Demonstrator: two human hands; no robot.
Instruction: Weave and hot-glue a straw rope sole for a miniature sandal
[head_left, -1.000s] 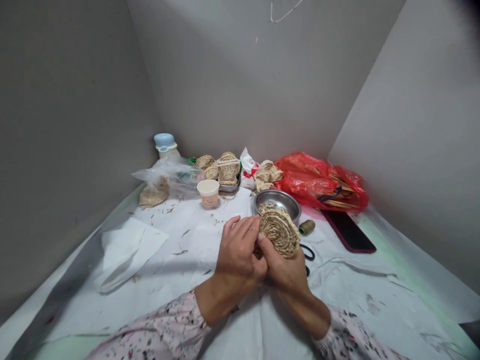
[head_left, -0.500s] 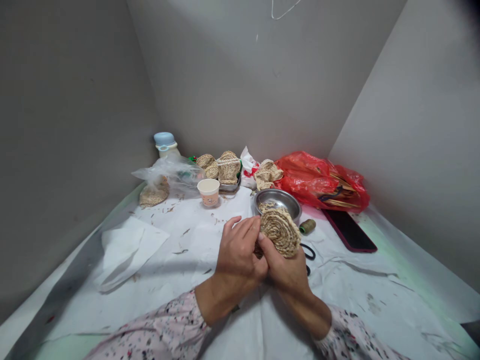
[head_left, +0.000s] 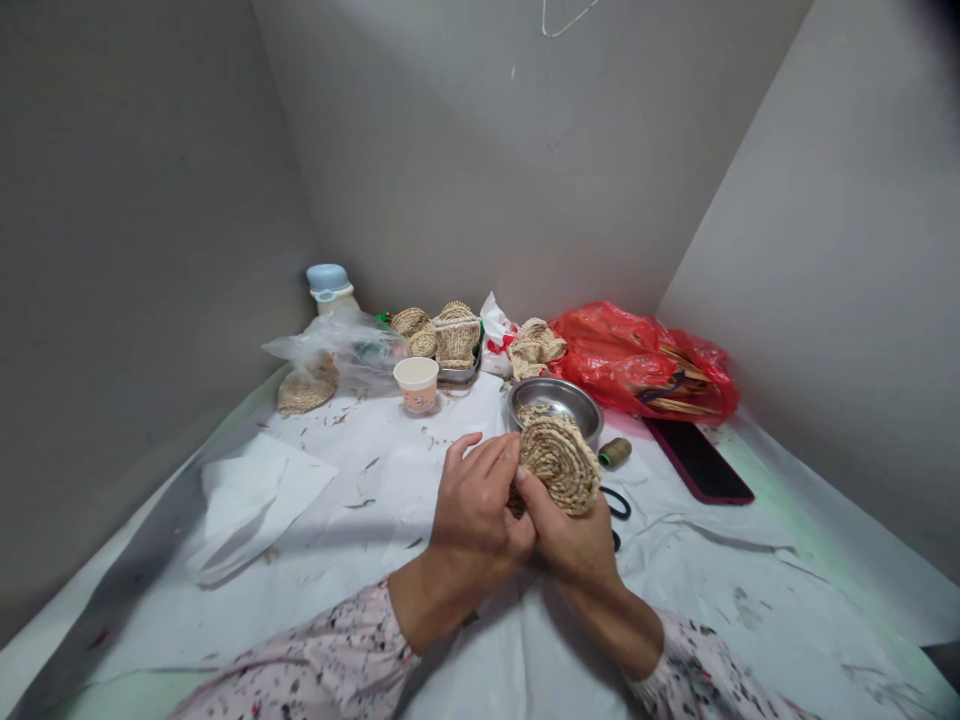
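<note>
A round coiled straw piece (head_left: 560, 465) stands on edge between my hands, above the white-covered table. My right hand (head_left: 574, 535) grips its lower part, thumb pressed on the coils. My left hand (head_left: 476, 495) holds its left edge, fingers curled over some loose strands there. Behind the piece sits a steel bowl (head_left: 555, 398) holding straw scraps. A small spool of olive thread (head_left: 615, 453) lies just right of it, and black scissor handles (head_left: 616, 505) are partly hidden behind my right hand.
A paper cup (head_left: 416, 385), a plastic bag with a woven piece (head_left: 307, 385), and further woven straw pieces (head_left: 446, 337) stand at the back by a bottle (head_left: 331, 288). A red bag of sticks (head_left: 637, 365) and a phone (head_left: 697, 460) lie right. Grey walls enclose the table; white paper (head_left: 259, 505) lies left.
</note>
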